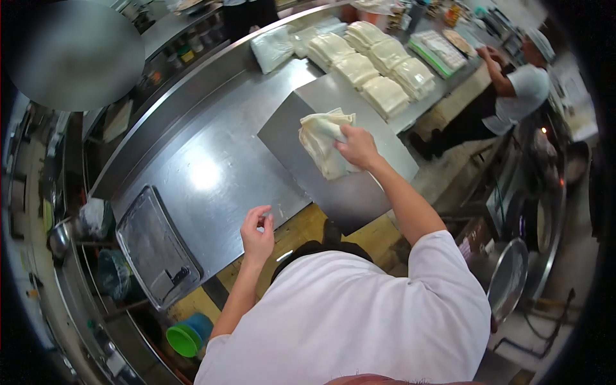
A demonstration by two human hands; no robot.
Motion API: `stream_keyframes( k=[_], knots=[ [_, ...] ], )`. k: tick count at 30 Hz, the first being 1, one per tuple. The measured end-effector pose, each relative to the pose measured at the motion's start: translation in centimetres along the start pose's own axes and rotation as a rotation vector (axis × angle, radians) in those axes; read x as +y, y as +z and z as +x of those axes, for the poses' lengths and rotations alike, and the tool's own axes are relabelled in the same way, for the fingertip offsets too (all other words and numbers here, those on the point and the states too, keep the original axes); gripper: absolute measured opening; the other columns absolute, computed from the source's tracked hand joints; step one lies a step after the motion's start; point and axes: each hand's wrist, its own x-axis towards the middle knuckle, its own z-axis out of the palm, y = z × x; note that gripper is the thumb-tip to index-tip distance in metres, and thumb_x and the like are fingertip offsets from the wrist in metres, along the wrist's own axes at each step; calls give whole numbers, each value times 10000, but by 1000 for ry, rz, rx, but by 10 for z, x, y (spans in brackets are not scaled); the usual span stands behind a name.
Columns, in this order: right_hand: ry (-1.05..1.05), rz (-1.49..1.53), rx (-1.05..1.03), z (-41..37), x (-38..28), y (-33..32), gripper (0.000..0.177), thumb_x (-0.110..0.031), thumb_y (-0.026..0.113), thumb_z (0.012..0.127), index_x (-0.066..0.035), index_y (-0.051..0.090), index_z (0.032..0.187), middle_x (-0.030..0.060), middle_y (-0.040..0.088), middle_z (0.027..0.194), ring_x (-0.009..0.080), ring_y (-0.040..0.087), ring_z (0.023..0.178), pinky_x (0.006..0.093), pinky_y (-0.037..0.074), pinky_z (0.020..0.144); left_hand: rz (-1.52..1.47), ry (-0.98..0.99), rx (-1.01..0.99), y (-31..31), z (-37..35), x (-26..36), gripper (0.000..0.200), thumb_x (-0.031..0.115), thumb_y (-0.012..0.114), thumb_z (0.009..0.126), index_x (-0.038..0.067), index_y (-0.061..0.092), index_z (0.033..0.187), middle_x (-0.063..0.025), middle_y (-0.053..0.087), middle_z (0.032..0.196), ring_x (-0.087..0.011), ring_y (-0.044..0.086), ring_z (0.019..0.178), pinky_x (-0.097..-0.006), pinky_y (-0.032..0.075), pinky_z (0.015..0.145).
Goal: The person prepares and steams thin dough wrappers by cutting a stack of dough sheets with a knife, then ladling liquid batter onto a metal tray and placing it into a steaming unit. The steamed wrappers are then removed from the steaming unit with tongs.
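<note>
My right hand (359,147) grips a folded, cream-coloured cloth (321,144), bunched under the fingers against a grey metal panel (346,205) at the right end of the steel counter. Parts of the cloth hang loose to the left of the hand. My left hand (257,232) is held near the counter's front edge, its fingers loosely curled and apart, with nothing in them. The bare steel counter top (237,160) lies beyond it.
Several stacks of pale, plastic-wrapped sheets (385,96) stand at the back right, beside clear plastic bags (273,48). A dark tray (157,240) lies at the left end. A co-worker (513,90) stands at right. A green bucket (184,339) is below left.
</note>
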Motion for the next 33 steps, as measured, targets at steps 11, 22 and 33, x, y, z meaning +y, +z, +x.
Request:
stream_keyframes(
  k=[11,22,33],
  knots=[
    [-28,56,-197,119,19,47,368,-304,687,776,-29,685,1021,242,700,1037,412,667,1001,488,513,888,54,-155,264,22,-33,8,152,6,641,905,2,683,1051,-108,679,1009,-148,632,716,-276,521,648],
    [32,161,-152,145,31,58,400,-339,718,760,-9,688,984,247,700,1016,397,671,976,468,511,867,71,-180,180,36,-3,10,166,0,622,937,-18,666,1096,-79,647,1035,-120,636,780,-264,548,722],
    [292,358,212,-24,94,11,349,-271,696,823,17,661,1015,214,685,986,372,660,937,441,518,820,-35,-66,-260,51,53,-14,175,34,655,917,-1,682,1086,-97,672,1021,-131,634,717,-272,521,647]
  ],
)
